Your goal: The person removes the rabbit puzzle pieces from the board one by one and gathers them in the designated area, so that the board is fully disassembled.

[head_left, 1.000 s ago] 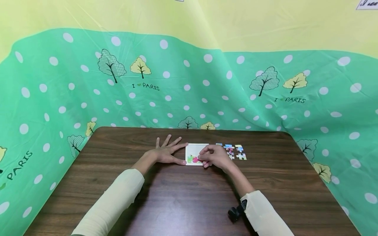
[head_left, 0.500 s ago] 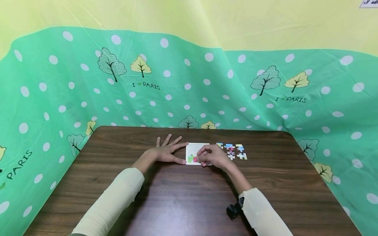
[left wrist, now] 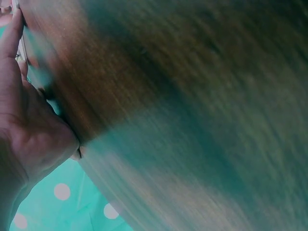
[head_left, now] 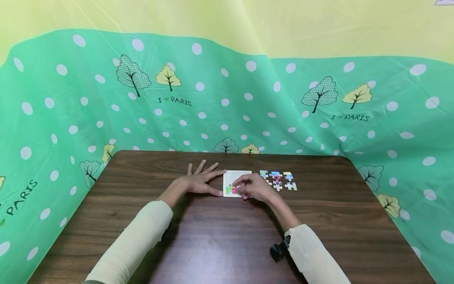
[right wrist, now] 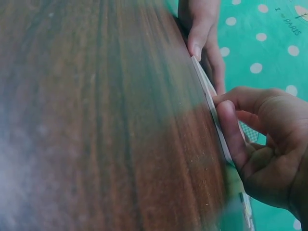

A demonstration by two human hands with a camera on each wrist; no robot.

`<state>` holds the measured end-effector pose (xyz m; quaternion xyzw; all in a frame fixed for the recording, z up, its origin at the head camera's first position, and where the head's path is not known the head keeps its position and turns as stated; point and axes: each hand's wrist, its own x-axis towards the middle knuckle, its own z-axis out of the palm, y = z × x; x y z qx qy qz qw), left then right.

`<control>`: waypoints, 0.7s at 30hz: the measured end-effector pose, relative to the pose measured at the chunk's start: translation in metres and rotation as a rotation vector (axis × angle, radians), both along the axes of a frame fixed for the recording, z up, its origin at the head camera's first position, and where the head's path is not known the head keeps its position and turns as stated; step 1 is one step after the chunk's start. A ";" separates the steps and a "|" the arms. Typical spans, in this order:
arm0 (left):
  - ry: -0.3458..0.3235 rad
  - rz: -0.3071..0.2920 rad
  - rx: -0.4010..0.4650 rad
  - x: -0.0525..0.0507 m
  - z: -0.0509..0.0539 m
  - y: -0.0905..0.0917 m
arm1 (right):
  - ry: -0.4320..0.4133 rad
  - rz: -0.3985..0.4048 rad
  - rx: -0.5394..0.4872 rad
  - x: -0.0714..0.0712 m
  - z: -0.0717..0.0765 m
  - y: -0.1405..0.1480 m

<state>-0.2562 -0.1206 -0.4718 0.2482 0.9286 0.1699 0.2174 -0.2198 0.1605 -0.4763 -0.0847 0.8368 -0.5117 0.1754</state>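
A white square puzzle frame (head_left: 232,177) lies near the table's far edge, with green and pink pieces (head_left: 229,190) in its lower left part. My left hand (head_left: 198,184) has its fingers spread, the thumb and index finger touching the frame's left corners. Over the frame's lower right part, my right hand (head_left: 257,187) pinches a puzzle piece between thumb and index finger; the fingers mostly cover it. In the right wrist view the right hand (right wrist: 279,134) is at the frame's edge (right wrist: 216,125), thumb and index tips close together. The left wrist view shows my left hand (left wrist: 33,130) at its left side.
Several loose jigsaw pieces (head_left: 275,174) lie right of the frame, partly behind my right hand. The dark wooden table (head_left: 227,236) extends toward me. A green and yellow printed cloth (head_left: 227,86) hangs behind it. A small black device (head_left: 278,251) is on my right wrist.
My right hand has shifted slightly left over the frame, its fingertips staying low by the pink piece. The left hand holds its place at the frame's left edge.
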 end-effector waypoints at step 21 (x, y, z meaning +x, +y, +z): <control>0.011 -0.002 0.004 0.002 0.005 0.001 | -0.032 -0.014 -0.033 0.000 0.004 -0.005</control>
